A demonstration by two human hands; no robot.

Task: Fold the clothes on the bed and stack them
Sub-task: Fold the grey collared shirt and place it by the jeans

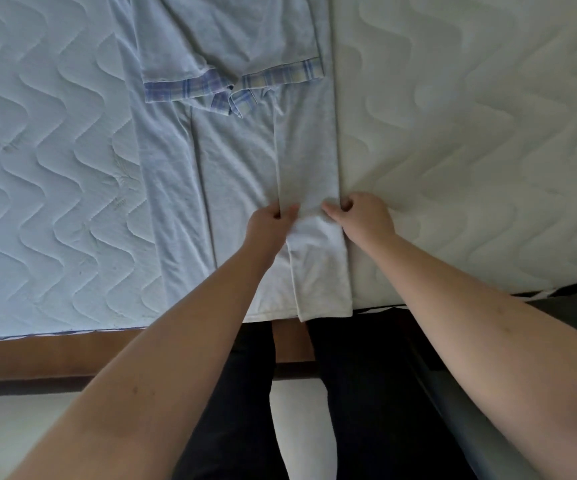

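Quilted white mattress bed (453, 133) carries a soft, light pale-blue cotton shirt with plaid cuffs (235, 161), folded strip pinched by left hand (273, 220) and right hand (360, 216) near the front edge.

- Pale blue-white garment (238, 161), spread flat lengthwise down the quilted mattress (470, 116), hem at the near edge.
- Both short sleeves folded in across the chest, plaid cuffs (190, 86) nearly meeting in the middle.
- Right side folded inward into a narrow panel, long creases running top to bottom.
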